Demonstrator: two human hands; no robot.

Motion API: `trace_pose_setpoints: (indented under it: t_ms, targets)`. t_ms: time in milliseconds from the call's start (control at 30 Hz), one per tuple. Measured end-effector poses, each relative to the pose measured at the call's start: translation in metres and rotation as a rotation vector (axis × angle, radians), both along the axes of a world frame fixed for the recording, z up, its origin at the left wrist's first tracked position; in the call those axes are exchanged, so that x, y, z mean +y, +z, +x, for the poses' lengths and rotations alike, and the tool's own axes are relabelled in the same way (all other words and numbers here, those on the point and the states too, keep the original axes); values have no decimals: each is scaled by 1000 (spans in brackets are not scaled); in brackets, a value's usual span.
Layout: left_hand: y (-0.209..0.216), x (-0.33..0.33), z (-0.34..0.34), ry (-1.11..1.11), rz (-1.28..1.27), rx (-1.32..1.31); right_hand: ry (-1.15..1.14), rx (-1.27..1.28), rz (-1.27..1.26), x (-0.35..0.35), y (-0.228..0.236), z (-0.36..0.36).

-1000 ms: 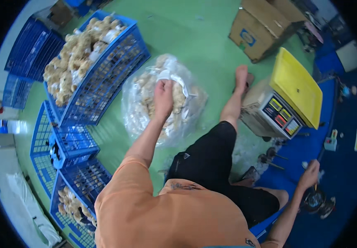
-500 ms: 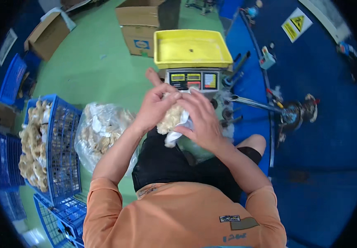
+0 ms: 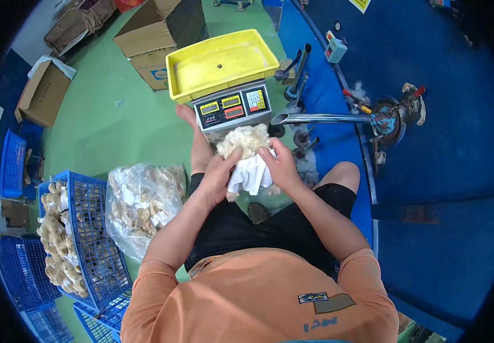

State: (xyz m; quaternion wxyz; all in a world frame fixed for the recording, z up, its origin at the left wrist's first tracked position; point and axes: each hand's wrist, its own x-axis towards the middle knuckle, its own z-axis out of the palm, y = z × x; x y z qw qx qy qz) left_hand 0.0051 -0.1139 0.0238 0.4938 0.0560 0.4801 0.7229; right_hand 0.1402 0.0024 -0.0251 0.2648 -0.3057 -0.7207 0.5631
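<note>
With fingers of left hand (image 3: 217, 176) and right hand (image 3: 283, 167) at 8 and 3 o'clock, gripping a cream plush piece (image 3: 244, 140) and its white cloth (image 3: 252, 174) in front of the lap. Probably at the orienting step; next, likely calls for finding an opening and lining it up with the steel pipe (image 3: 327, 118) at 2 o'clock. Farther out, digital scale (image 3: 218, 121) at 12, filled plastic bag (image 3: 122, 226) at 8.

Yellow tray (image 3: 201, 71) atop scale (image 3: 216, 117)
</note>
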Motion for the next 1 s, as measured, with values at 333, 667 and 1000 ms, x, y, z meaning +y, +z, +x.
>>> trace_pose_setpoints:
  t_ms: [333, 667, 1000]
  targets:
    - [4, 41, 0, -80, -43, 352, -219, -113, 976, 7, 29, 0]
    - [14, 65, 4, -97, -42, 450, -151, -136, 960, 26, 24, 1]
    - [76, 156, -14, -729, 8, 1288, -496, -181, 686, 55, 43, 34]
